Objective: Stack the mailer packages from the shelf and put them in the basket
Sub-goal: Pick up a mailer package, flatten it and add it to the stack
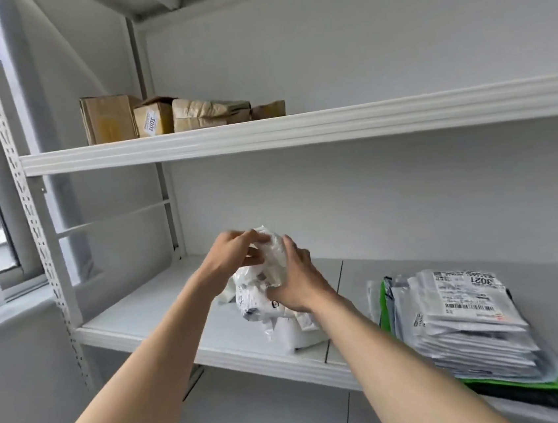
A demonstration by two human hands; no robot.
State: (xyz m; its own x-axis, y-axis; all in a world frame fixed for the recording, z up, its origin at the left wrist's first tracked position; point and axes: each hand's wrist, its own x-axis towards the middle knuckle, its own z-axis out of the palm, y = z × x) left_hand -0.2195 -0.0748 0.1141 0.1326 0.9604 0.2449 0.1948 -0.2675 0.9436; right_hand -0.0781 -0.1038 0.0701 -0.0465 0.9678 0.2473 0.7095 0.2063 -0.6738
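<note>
Atop stacked mailers (pixel 461 323): label "3021" (pixel 481 280).

A crumpled white mailer (pixel 269 264) is lifted above the shelf (pixel 150 314), its top bunched and its lower part hanging with a printed label showing. Below it, more white mailers (pixel 300 333) lie in a loose heap. To the right, a flat stack (pixel 465 326) of grey, white and green mailers rests near the shelf's front edge, top label reading 3021.
</note>
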